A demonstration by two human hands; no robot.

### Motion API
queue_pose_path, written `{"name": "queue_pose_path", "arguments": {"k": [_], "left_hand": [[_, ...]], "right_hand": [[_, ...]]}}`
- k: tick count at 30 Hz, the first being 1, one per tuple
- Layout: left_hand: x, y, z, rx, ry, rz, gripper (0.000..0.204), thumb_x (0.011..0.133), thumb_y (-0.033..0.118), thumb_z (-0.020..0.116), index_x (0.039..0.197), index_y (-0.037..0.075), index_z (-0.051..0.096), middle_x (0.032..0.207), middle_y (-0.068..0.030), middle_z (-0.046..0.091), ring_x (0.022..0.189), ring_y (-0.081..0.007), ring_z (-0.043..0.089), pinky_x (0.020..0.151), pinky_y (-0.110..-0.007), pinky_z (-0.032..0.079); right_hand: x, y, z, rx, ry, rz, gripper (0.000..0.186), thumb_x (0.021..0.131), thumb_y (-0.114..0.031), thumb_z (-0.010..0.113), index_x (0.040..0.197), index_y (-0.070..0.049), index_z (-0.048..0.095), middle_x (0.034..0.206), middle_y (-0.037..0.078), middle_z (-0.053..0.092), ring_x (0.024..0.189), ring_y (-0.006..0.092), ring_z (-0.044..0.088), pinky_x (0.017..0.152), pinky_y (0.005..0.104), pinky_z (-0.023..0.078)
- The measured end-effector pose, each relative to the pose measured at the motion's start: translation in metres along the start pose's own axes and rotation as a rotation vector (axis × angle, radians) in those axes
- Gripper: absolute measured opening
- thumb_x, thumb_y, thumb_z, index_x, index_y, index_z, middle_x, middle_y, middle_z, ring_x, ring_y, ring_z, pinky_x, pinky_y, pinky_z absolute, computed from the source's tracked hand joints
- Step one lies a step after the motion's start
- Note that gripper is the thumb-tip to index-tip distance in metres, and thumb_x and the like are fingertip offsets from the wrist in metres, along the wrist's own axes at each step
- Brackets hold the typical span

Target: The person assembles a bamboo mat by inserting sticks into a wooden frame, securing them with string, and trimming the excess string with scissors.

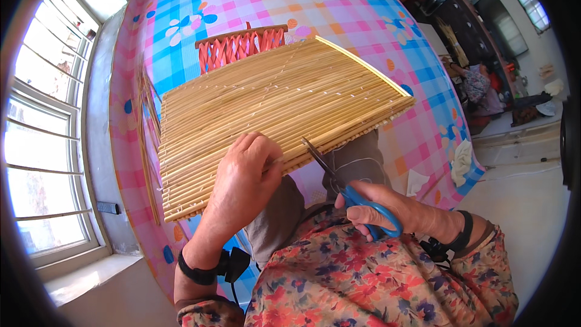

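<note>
A mat of thin straw-coloured sticks (272, 106), bound with rows of white thread, lies tilted across my lap and the sheet. My left hand (251, 166) rests on its near edge with the fingers curled into a pinch; whatever they grip is hidden. In my right hand (378, 203) is a pair of scissors (331, 171) with blue handles. Their dark blades point at the mat's near edge, the tips lying over the sticks. Near the blades, a loose white thread (366, 160) curls over my trouser leg.
Beyond the mat lies a red lattice strip on a wooden rod (242, 51). Loose thin sticks (147, 145) lie to the left, beside a barred window (45, 121). A checked flowered sheet (254, 0) spreads beneath. Rightward are a crumpled white cloth (461, 162) and another person (477, 83).
</note>
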State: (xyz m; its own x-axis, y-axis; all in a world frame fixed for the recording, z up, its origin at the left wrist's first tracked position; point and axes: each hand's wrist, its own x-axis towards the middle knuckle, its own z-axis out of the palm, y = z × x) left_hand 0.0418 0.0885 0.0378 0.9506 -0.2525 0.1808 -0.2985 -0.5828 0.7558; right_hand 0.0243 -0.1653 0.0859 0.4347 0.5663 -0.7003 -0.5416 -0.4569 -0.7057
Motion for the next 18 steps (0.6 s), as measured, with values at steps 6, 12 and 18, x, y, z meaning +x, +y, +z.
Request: {"name": "queue_pose_path", "arguments": {"k": [6,12,18], "left_hand": [[0.0,0.0,-0.002,-0.01,0.004,-0.032,0.009,0.08,0.002,0.064,0.087,0.0,0.058,0.082,-0.0106,0.057,0.074,-0.0231,0.06,0.066,-0.033,0.049],[0.0,0.002,-0.002,-0.016,-0.007,-0.046,0.009,0.081,0.003,0.065,0.087,0.0,0.058,0.082,-0.0101,0.057,0.074,-0.0235,0.059,0.065,-0.032,0.049],[-0.001,0.001,-0.001,0.002,0.006,-0.048,0.009,0.082,0.004,0.065,0.087,0.001,0.058,0.082,-0.0098,0.057,0.073,-0.0233,0.059,0.065,-0.032,0.049]], "right_hand": [[0.002,0.003,-0.003,0.019,-0.012,-0.031,0.057,0.093,-0.05,0.057,0.119,0.0,0.046,0.074,0.002,0.05,0.066,0.0109,0.054,0.061,0.0262,0.046],[0.002,0.01,-0.005,0.017,0.024,-0.054,0.055,0.089,-0.051,0.064,0.111,-0.003,0.05,0.076,0.001,0.055,0.06,0.0084,0.054,0.052,0.024,0.045],[-0.002,0.006,-0.006,0.0,0.001,-0.028,0.056,0.09,-0.05,0.063,0.114,-0.001,0.048,0.075,0.001,0.052,0.063,0.0092,0.053,0.057,0.0248,0.045]]}}
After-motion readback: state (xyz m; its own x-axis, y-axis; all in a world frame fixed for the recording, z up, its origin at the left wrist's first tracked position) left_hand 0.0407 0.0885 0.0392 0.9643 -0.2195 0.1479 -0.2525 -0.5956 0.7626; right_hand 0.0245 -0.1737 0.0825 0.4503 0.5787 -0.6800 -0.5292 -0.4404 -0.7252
